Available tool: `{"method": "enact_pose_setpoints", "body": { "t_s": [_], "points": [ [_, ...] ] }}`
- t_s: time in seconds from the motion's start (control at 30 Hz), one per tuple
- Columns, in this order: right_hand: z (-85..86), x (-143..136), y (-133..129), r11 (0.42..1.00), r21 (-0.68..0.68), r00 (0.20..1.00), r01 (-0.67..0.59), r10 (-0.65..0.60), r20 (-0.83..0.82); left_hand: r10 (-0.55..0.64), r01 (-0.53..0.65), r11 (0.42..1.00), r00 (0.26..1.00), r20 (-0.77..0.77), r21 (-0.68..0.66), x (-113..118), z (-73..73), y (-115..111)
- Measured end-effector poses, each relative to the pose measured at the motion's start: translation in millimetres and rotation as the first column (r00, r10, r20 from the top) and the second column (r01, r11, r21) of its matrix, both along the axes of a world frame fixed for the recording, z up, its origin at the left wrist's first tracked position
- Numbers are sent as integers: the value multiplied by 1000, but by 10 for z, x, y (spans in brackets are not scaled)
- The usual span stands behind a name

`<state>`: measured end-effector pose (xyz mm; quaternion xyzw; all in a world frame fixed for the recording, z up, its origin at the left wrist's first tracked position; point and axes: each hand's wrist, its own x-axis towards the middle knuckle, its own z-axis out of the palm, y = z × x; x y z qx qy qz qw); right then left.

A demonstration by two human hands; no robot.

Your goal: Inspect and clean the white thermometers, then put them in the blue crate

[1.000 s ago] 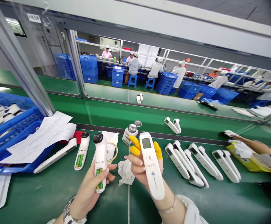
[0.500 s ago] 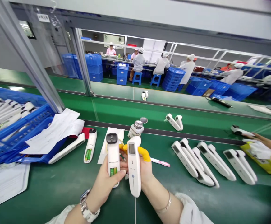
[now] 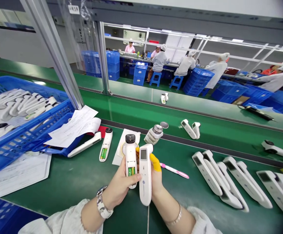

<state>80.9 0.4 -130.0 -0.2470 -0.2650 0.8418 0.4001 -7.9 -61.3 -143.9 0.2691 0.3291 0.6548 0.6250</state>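
Note:
My left hand (image 3: 118, 183) is closed on a white infrared thermometer (image 3: 131, 151), its black sensor end up and its uncovered battery bay showing green batteries. The left thumb reaches across and touches a second white thermometer (image 3: 145, 191), whose grey screen and button face me. Behind that one, my right hand (image 3: 157, 182) grips it, with yellow covers on some fingers; most of those fingers are hidden. Another thermometer with bare batteries (image 3: 105, 144) lies to the left. A pink and white toothbrush-like stick (image 3: 174, 170) rests right of my hands.
A blue crate (image 3: 46, 120) full of thermometers stands left, beside papers (image 3: 74, 126) on a smaller blue tray. An open-lidded metal-topped bottle (image 3: 153, 135) is at the back. Several thermometers (image 3: 207, 174) lie right. Co-workers (image 3: 159, 60) sit at a far bench.
The view has swung left, so the bench things appear farther right. My left thumb has moved from beside the battery bay onto the other thermometer. The co-worker's hand at right has left view.

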Motion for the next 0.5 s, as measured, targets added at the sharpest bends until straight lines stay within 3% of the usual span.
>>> {"method": "enact_pose_setpoints", "body": {
  "t_s": [0.33,0.5],
  "points": [
    [-149,-15,53,997,80,991,-8,-3,137,-42,50,998,983,179,-40,-36,-55,38],
    [-301,29,102,973,230,973,2,-55,224,-75,93,994,961,267,-55,-82,-68,75]
  ]
}}
